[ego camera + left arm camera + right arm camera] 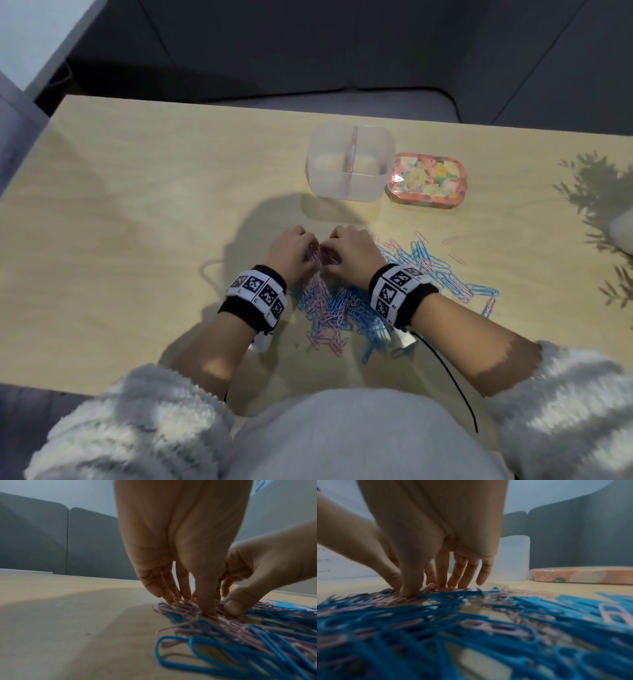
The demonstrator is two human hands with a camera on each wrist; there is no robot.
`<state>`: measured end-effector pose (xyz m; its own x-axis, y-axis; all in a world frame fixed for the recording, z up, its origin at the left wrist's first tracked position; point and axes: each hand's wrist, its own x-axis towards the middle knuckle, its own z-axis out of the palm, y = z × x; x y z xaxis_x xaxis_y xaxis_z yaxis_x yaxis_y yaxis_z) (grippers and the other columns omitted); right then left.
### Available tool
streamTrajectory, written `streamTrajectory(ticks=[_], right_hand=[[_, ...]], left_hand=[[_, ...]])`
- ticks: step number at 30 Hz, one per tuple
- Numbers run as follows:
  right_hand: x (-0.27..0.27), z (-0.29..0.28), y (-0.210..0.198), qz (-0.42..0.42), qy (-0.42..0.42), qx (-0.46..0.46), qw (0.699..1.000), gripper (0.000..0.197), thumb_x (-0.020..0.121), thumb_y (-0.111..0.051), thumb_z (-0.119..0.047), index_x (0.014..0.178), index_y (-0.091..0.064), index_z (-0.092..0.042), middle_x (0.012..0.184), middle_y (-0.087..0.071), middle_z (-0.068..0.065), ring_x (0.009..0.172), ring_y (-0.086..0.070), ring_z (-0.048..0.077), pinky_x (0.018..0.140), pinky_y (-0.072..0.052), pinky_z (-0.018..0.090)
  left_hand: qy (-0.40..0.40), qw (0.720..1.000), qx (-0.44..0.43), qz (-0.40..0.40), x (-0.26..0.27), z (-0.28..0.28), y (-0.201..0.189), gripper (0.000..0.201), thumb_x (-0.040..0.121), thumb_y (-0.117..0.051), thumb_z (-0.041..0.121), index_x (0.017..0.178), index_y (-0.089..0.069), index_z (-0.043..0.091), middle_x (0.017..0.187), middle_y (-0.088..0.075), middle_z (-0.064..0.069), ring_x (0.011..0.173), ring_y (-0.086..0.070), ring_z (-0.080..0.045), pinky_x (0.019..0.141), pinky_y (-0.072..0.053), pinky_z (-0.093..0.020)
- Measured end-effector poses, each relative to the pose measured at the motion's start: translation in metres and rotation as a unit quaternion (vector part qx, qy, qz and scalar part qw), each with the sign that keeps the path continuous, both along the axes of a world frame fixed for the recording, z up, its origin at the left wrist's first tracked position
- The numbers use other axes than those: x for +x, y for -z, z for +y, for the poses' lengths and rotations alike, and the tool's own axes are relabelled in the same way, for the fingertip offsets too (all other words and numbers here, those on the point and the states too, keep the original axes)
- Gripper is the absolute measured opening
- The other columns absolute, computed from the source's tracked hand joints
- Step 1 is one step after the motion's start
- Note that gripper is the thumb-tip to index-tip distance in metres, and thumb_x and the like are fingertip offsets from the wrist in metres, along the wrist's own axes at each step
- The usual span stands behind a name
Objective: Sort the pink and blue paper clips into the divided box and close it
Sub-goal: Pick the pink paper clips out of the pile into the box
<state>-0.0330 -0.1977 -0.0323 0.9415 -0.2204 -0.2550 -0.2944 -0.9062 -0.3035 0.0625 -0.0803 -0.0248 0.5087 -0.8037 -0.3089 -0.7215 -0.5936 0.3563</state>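
Observation:
A mixed heap of pink and blue paper clips (pixel 337 310) lies on the wooden table (pixel 137 205) in front of me. My left hand (pixel 308 253) and right hand (pixel 334 253) meet at the heap's far edge, fingertips down, each pinching into one bunch of pink clips (pixel 181 606). In the left wrist view my left hand (pixel 193 604) digs thumb and fingers into that bunch, with blue clips (pixel 223 649) nearer the camera. My right hand (pixel 426 590) does the same in its own view. The translucent divided box (pixel 349 185) stands open behind the hands, its floral lid (pixel 426 180) to its right.
More blue and pink clips (pixel 442 270) spread to the right of my right wrist, with a few loose pink ones (pixel 455 257) beyond. A white object (pixel 621 233) sits at the table's right edge. A black cable (pixel 448 373) trails off the near edge. A grey sofa (pixel 308 51) stands behind the table.

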Motion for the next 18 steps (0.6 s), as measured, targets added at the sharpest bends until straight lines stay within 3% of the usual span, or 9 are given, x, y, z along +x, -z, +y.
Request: streamTrajectory(ticks=[4, 7, 10, 15, 18], right_hand=[[0.005, 0.011, -0.003, -0.004, 0.020, 0.018, 1.000, 0.026, 0.085, -0.056, -0.026, 0.107, -0.064, -0.014, 0.108, -0.060, 0.010, 0.104, -0.052, 0.030, 0.087, -0.036, 0.038], [0.009, 0.012, -0.003, -0.007, 0.051, 0.094, 0.994, 0.015, 0.083, -0.058, -0.014, 0.095, -0.064, -0.008, 0.100, -0.065, 0.014, 0.097, -0.058, 0.032, 0.084, -0.044, 0.040], [0.012, 0.007, -0.001, -0.005, 0.090, 0.159, 0.983, 0.008, 0.081, -0.063, -0.010, 0.087, -0.062, -0.005, 0.095, -0.066, 0.014, 0.086, -0.058, 0.027, 0.074, -0.044, 0.032], [0.022, -0.015, -0.032, -0.057, 0.127, 0.235, 0.962, 0.010, 0.078, -0.069, -0.010, 0.084, -0.064, -0.004, 0.083, -0.062, 0.005, 0.077, -0.058, 0.017, 0.075, -0.049, 0.028], [0.040, -0.037, -0.067, -0.111, 0.149, 0.261, 0.947, 0.009, 0.079, -0.069, -0.011, 0.074, -0.062, -0.012, 0.071, -0.059, -0.002, 0.066, -0.053, 0.012, 0.066, -0.047, 0.023]], left_hand=[[0.017, 1.000, 0.000, -0.001, 0.002, 0.000, 0.002, 0.031, 0.080, -0.066, 0.022, 0.105, -0.060, 0.004, 0.106, -0.057, -0.015, 0.098, -0.055, -0.030, 0.084, -0.044, -0.038], [0.019, 1.000, 0.003, 0.007, 0.005, 0.004, 0.003, 0.028, 0.079, -0.068, 0.023, 0.099, -0.060, 0.005, 0.102, -0.060, -0.015, 0.095, -0.056, -0.030, 0.079, -0.042, -0.036], [0.021, 1.000, 0.003, 0.021, 0.007, 0.007, 0.002, 0.025, 0.081, -0.066, 0.024, 0.097, -0.061, 0.005, 0.100, -0.063, -0.014, 0.093, -0.058, -0.030, 0.076, -0.042, -0.034], [0.026, 0.999, -0.015, 0.019, 0.005, 0.009, 0.001, 0.019, 0.086, -0.060, 0.023, 0.097, -0.061, 0.007, 0.101, -0.064, -0.011, 0.093, -0.058, -0.027, 0.078, -0.043, -0.032], [0.027, 0.999, -0.023, 0.022, 0.004, 0.010, 0.000, 0.017, 0.088, -0.057, 0.022, 0.097, -0.062, 0.009, 0.101, -0.066, -0.009, 0.094, -0.059, -0.026, 0.081, -0.046, -0.034]])
